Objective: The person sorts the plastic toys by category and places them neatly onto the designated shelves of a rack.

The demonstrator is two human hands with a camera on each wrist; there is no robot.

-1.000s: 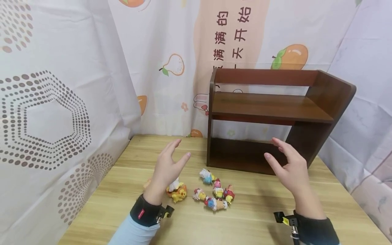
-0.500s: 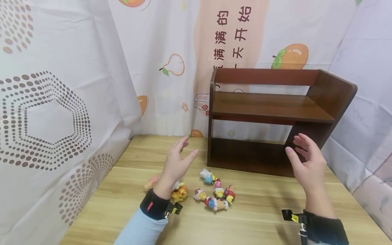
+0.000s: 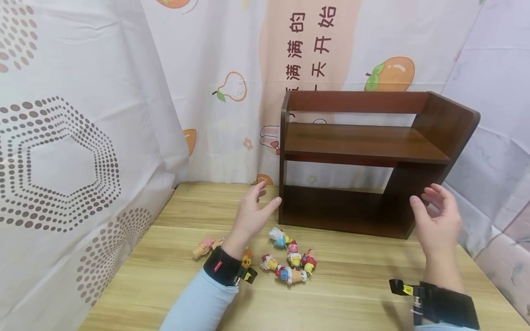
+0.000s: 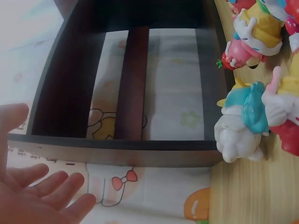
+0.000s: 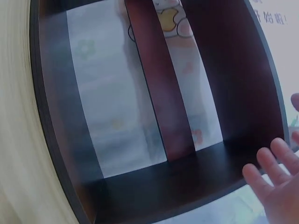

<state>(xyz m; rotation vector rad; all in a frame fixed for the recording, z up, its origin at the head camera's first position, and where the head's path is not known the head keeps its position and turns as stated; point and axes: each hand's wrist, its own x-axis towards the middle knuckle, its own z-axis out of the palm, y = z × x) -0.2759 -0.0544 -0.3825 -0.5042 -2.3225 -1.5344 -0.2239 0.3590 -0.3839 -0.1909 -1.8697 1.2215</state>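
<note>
A dark brown two-tier wooden shelf (image 3: 364, 140) stands at the back right of the table. My left hand (image 3: 253, 212) is raised near its left side panel, fingers relaxed and thumb apart, holding nothing. On the other side, my right hand (image 3: 440, 223) hovers by the right panel, likewise loose and holding nothing. Both palms face inward. In front of the shelf lie several small ice-cream-cone figurines, among them a white and blue one (image 3: 279, 237), a blue-topped cone (image 3: 291, 275) and a red one (image 3: 308, 262). An orange figurine (image 3: 247, 258) is partly hidden by my left wrist.
A pink-topped cone figurine (image 3: 203, 248) lies further left on the wooden table (image 3: 339, 299). Patterned white curtains (image 3: 223, 138) hang behind and at both sides, close to the table's edges.
Both hands have moved to the right, the left one nearing the shelf's left panel and the right one reaching its right panel. The shelf and figurines stay put.
</note>
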